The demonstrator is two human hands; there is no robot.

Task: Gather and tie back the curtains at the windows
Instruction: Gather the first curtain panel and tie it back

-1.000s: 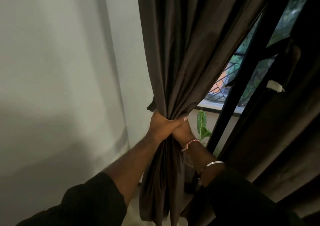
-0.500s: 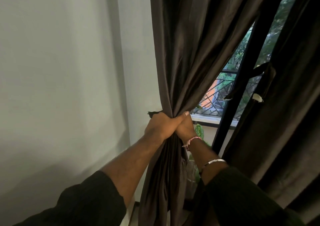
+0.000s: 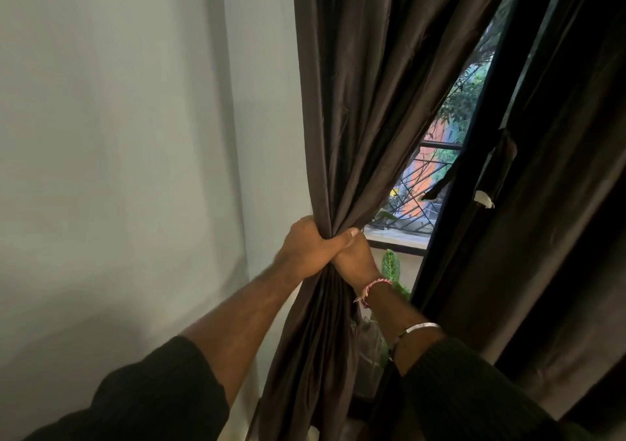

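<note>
A dark brown curtain [image 3: 359, 102] hangs at the left side of the window and is bunched to a narrow waist at mid height. My left hand [image 3: 305, 247] grips that waist from the left, thumb across the front. My right hand [image 3: 355, 261] holds the same bunch from the right, pressed against the left hand. Below the hands the cloth falls in tight folds. A second dark curtain [image 3: 559, 237] hangs at the right, with a dark tie-back strap [image 3: 498, 166] dangling on it and a white tab at the strap's end.
A pale wall [image 3: 135, 169] fills the left. Between the curtains stands a black window frame post [image 3: 450, 237], with a metal grille and trees outside. A green-leafed plant [image 3: 391, 268] stands under the sill behind my right wrist.
The view has shifted and both hands, still holding the bunched curtain, sit a little further right in frame. More of the window shows; the small dark flap left of the hands is gone.
</note>
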